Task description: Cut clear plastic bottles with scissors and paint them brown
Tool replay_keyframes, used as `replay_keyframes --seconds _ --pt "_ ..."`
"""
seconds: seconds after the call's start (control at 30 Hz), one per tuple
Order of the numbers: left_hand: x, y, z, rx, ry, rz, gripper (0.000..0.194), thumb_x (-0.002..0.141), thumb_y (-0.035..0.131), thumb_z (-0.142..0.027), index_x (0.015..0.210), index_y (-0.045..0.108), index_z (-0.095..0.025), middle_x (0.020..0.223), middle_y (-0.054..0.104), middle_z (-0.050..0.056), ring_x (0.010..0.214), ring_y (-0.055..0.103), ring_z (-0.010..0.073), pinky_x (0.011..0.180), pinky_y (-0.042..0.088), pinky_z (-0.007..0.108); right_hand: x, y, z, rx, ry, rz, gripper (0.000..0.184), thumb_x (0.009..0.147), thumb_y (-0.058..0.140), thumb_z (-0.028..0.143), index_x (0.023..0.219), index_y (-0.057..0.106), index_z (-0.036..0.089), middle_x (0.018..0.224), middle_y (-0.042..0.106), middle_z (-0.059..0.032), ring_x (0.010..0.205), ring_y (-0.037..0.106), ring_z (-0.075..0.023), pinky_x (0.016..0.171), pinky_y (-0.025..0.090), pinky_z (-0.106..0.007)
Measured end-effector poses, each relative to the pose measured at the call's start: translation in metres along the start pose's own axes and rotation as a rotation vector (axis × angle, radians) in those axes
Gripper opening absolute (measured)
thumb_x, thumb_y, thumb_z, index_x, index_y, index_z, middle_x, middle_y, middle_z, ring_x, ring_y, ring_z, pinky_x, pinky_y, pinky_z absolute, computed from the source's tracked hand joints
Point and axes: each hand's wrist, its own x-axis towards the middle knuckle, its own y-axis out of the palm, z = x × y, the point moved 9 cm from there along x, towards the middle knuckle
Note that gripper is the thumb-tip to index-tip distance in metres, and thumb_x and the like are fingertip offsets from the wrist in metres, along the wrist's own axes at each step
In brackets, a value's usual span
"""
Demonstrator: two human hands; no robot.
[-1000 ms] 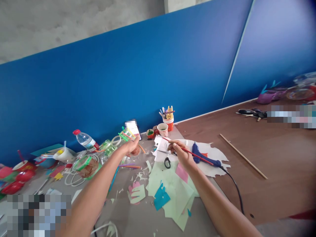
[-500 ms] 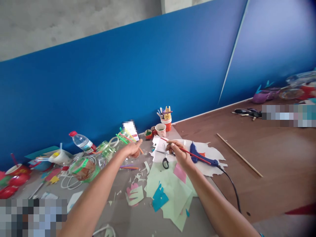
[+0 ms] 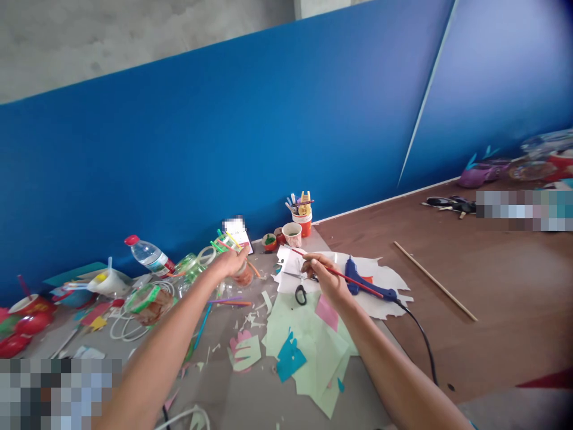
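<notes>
My right hand (image 3: 323, 273) is closed around a slim red paintbrush (image 3: 353, 280), which slants over white paper. Below its fingers lie black-handled scissors (image 3: 301, 294), and a blue glue gun (image 3: 364, 283) rests beside it. My left hand (image 3: 230, 263) reaches to the straw cluster and appears to grip a clear plastic cup (image 3: 244, 275); some fingers are hidden. Colourful straws (image 3: 220, 243) stand just behind that hand. A small cup of green paint (image 3: 269, 242) and a paper cup (image 3: 292, 234) are between and beyond both hands.
Pale green paper (image 3: 313, 352) and a blue cutout (image 3: 290, 358) lie in front. At left are a water bottle (image 3: 150, 255), a brown-filled jar (image 3: 150, 303) and a white cable. A wooden stick (image 3: 434, 280) lies right, past the glue gun's cord. A blue partition (image 3: 201, 149) borders the table.
My left hand has shifted slightly left, its pointing finger no longer stretched out, and now meets the clear cup. My right hand with the paintbrush has barely moved.
</notes>
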Motion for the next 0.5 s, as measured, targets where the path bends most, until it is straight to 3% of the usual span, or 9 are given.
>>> replay_keyframes --seconds 0.07,0.13,0.27,0.3,0.37,0.43,0.5 --pt "-0.003 -0.013 -0.003 0.000 0.030 -0.024 0.053 0.088 0.039 -0.059 0.072 0.067 -0.016 0.068 0.068 0.010 0.079 0.067 0.0284 0.074 0.048 0.036 0.000 -0.001 -0.001 0.016 0.004 -0.008 0.026 0.083 0.059 0.040 0.092 0.069 0.018 0.072 0.067 -0.0041 0.062 0.054 -0.0153 0.060 0.043 -0.029" --pt "-0.012 -0.032 -0.013 -0.021 0.078 -0.104 0.055 0.086 0.038 -0.060 0.070 0.067 -0.017 0.068 0.069 0.012 0.083 0.067 0.0307 0.074 0.047 0.034 0.000 -0.001 -0.002 0.029 0.011 -0.012 0.025 0.082 0.060 0.039 0.092 0.069 0.018 0.072 0.067 -0.0039 0.062 0.054 -0.0151 0.060 0.043 -0.029" --pt "-0.057 -0.059 -0.044 -0.158 0.200 -0.316 0.052 0.092 0.026 -0.053 0.100 0.063 -0.018 0.097 0.072 0.009 0.094 0.066 0.0231 0.080 0.047 0.029 -0.001 0.001 -0.004 0.037 0.017 0.000 0.027 0.081 0.061 0.040 0.092 0.069 0.017 0.071 0.066 -0.0039 0.061 0.054 -0.0152 0.060 0.043 -0.029" --pt "-0.071 -0.057 -0.052 -0.232 0.242 -0.354 0.051 0.094 0.022 -0.049 0.107 0.060 -0.019 0.100 0.071 0.007 0.090 0.066 0.0192 0.078 0.048 0.027 0.000 0.001 -0.004 0.037 0.018 -0.001 0.027 0.081 0.061 0.041 0.091 0.068 0.017 0.071 0.066 -0.0040 0.061 0.054 -0.0155 0.060 0.043 -0.029" --pt "-0.097 -0.045 -0.060 -0.577 0.339 -0.403 0.043 0.093 0.032 -0.047 0.111 0.057 -0.017 0.086 0.072 0.005 0.072 0.066 0.0163 0.068 0.050 0.026 0.000 0.001 -0.005 0.033 0.020 -0.008 0.028 0.080 0.062 0.042 0.091 0.068 0.017 0.070 0.066 -0.0042 0.061 0.055 -0.0161 0.059 0.043 -0.030" --pt "-0.113 -0.016 -0.058 -0.773 0.342 -0.401 0.038 0.091 0.039 -0.045 0.111 0.057 -0.018 0.073 0.069 0.002 0.056 0.061 0.0136 0.059 0.050 0.026 0.000 0.001 -0.006 0.025 0.013 -0.011 0.027 0.079 0.062 0.042 0.091 0.068 0.018 0.070 0.066 -0.0040 0.061 0.055 -0.0165 0.059 0.043 -0.030" --pt "-0.120 0.016 -0.050 -0.882 0.335 -0.388 0.036 0.091 0.040 -0.043 0.109 0.056 -0.017 0.069 0.068 0.001 0.053 0.059 0.0131 0.059 0.050 0.027 0.000 0.001 -0.005 0.020 -0.004 -0.004 0.026 0.080 0.061 0.041 0.092 0.068 0.018 0.070 0.066 -0.0040 0.062 0.055 -0.0165 0.059 0.043 -0.030"
